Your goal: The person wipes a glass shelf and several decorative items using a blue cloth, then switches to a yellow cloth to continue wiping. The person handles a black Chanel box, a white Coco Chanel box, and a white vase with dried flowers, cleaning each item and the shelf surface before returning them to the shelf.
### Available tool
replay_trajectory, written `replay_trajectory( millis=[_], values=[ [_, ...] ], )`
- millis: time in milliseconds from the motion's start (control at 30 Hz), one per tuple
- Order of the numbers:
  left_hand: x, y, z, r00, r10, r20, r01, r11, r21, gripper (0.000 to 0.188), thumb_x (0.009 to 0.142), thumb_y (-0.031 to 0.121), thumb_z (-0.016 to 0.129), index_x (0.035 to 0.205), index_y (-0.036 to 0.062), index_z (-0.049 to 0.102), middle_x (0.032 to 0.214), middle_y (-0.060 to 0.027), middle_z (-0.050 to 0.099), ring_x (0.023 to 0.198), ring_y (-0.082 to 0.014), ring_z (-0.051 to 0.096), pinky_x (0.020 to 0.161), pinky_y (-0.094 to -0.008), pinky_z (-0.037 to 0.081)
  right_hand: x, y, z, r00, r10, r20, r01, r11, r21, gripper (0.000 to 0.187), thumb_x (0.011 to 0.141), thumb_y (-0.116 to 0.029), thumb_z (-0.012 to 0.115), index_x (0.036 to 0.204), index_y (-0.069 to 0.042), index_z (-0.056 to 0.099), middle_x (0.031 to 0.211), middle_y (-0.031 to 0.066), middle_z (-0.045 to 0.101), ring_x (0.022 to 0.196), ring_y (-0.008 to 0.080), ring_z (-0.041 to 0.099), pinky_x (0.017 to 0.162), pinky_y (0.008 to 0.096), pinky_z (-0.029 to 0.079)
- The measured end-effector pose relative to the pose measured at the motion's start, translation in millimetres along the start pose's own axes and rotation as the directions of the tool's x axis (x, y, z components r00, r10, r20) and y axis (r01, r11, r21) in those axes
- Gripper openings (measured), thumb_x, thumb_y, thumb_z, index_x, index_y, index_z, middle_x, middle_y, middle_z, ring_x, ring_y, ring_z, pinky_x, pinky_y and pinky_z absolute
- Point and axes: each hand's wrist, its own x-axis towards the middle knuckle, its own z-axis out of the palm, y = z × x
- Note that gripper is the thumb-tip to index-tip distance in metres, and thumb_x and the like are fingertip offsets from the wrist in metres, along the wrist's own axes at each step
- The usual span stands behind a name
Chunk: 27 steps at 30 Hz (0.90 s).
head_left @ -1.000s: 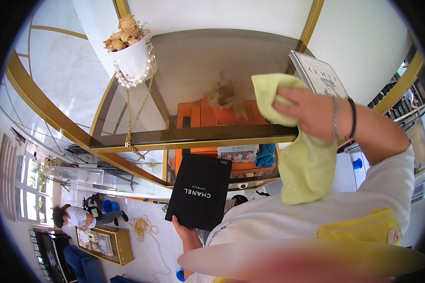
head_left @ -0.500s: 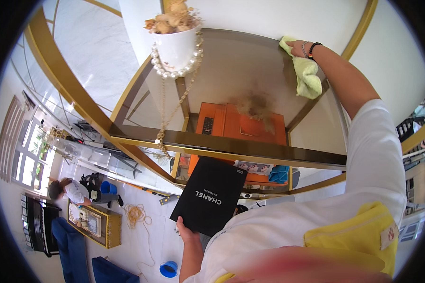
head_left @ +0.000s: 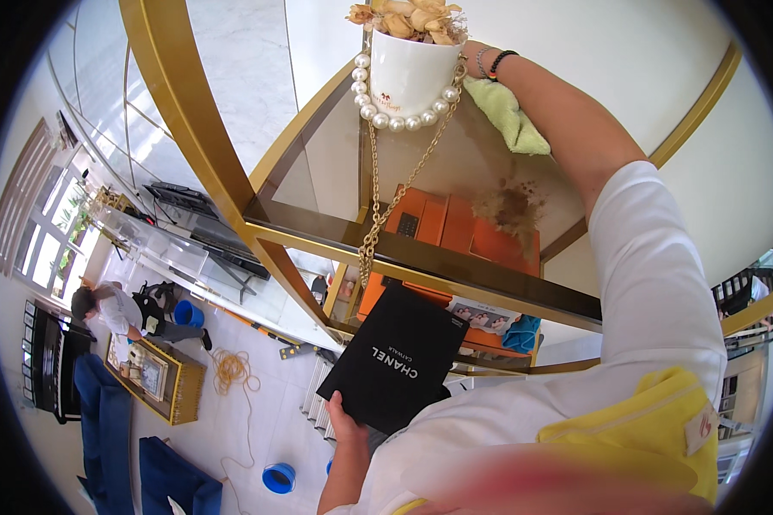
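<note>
My left hand (head_left: 345,418) grips the lower edge of a large black book (head_left: 395,360), which is tilted against my body below the shelf. My right hand (head_left: 472,58) is stretched over the upper tinted-glass shelf (head_left: 318,163) with a pale green cloth (head_left: 507,116). Its fingers are mostly hidden behind a white pot (head_left: 415,73), while the cloth trails out under the wrist. Dried flowers (head_left: 412,21) fill the pot. A strand of large pearls (head_left: 395,123) wraps its front, and a gold chain (head_left: 395,206) dangles over the shelf's front edge.
Orange boxes (head_left: 429,225) rest below the glass. The gold frame (head_left: 189,112) curves up on the left. Down on the floor are a coiled yellow hose (head_left: 232,369), a blue bucket (head_left: 278,477) and blue sofas (head_left: 103,421). Another person (head_left: 116,311) bends over a gold-sided table (head_left: 176,390).
My right hand and the cloth have moved left along the glass, behind the pot. The view has shifted, and the pot appears farther right and larger. My left hand still holds the book.
</note>
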Motion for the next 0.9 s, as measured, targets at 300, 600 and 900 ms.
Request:
replay_trajectory(
  millis=[300, 600, 900],
  values=[
    [-5, 6, 4, 0.998, -0.018, 0.061, 0.019, 1.000, -0.010, 0.041, 0.086, 0.035, 0.045, 0.116, 0.0077, 0.044, 0.113, -0.0088, 0.054, 0.102, -0.0242, 0.054, 0.089, -0.0383, 0.043, -69, 105, 41, 0.993, 0.063, 0.096, -0.073, 0.991, 0.108, 0.053, 0.075, -0.009, 0.048, 0.127, -0.009, 0.044, 0.106, 0.0210, 0.058, 0.097, 0.0339, 0.056, 0.086, 0.0375, 0.042],
    [2, 4, -3, 0.994, 0.016, 0.107, -0.011, 0.999, -0.048, 0.042, 0.085, 0.028, 0.050, 0.119, 0.0088, 0.034, 0.115, -0.0099, 0.048, 0.107, -0.0257, 0.050, 0.089, -0.0396, 0.043, -126, 129, 28, 0.756, 0.464, 0.461, -0.369, 0.884, -0.286, 0.058, 0.076, -0.015, 0.054, 0.132, -0.011, 0.038, 0.123, 0.0148, 0.051, 0.116, 0.0284, 0.047, 0.094, 0.0351, 0.038],
    [3, 4, 0, 0.994, -0.004, 0.114, 0.010, 0.998, -0.054, 0.039, 0.086, 0.028, 0.048, 0.118, 0.0100, 0.037, 0.117, -0.0089, 0.049, 0.108, -0.0247, 0.049, 0.090, -0.0387, 0.043, -183, -52, -24, 0.972, -0.211, -0.104, 0.231, 0.939, 0.254, 0.054, 0.073, -0.007, 0.053, 0.127, -0.013, 0.046, 0.133, 0.0105, 0.039, 0.117, 0.0307, 0.042, 0.097, 0.0349, 0.035]
  ],
)
